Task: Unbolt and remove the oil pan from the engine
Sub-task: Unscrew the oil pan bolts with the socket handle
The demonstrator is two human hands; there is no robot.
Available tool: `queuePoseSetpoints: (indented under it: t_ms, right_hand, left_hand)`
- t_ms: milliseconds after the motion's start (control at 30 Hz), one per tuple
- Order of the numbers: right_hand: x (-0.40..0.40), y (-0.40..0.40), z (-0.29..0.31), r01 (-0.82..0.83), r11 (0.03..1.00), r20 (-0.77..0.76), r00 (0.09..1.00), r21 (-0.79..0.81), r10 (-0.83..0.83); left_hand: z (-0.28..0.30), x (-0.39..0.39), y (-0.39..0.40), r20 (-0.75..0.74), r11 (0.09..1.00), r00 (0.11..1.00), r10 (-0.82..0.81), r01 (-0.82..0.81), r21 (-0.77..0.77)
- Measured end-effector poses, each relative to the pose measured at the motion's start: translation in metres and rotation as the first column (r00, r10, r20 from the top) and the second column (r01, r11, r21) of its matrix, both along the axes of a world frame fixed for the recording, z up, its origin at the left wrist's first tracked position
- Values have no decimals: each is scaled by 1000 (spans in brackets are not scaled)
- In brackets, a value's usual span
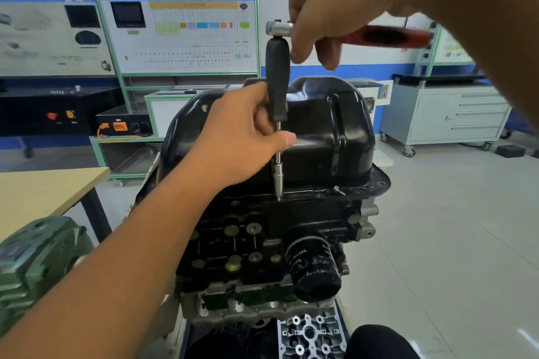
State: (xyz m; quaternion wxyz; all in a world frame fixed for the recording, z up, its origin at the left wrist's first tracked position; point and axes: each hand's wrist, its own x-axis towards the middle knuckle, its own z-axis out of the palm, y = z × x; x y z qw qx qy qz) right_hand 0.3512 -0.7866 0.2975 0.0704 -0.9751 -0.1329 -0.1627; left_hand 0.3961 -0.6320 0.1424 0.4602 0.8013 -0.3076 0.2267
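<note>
Engine (pixel 262 242) sits inverted at centre, black oil pan (pixel 329 125) uppermost and seated on the block. My L hand (pixel 245 137) is wrapped round the extension (pixel 278 87), fingers curled on the lower end of its black grip, thumb laid across the bare shaft below. Extension stands upright w/ socket (pixel 278 175) at its bottom end, planted on the near flange of the pan. My R hand (pixel 323 9) is clamped on the ratchet (pixel 350 33) just behind its chrome head, at top of the extension; red handle runs off to the right. One loose bolt (pixel 338 190) lies tilted on the flange, right of the socket. Oil filter (pixel 315 268) projects from the near face of the block. Wooden table (pixel 43 192) at left; grey cabinet (pixel 449 116) far right.
</note>
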Motion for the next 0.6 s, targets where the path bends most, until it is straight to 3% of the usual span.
queuePoseSetpoints:
  t_ms: [100,233,367,600]
  right_hand:
    - [-1,-2,8,-24,999,-138,990,43,29]
    - [7,-6,-3,-13,999,50,999,-52,16]
    - [19,-8,-3,-4,998,82,997,63,-1]
    - [37,-10,-9,-54,981,161,987,188,23]
  left_hand:
    - [0,-1,1,-10,1000,1000,21,-21,-11]
    - [0,-6,1,-146,983,978,-147,128,-131]
    - [1,-9,0,-165,926,931,-327,280,-255]
    - [-5,-5,-9,-108,953,982,-153,118,-277]
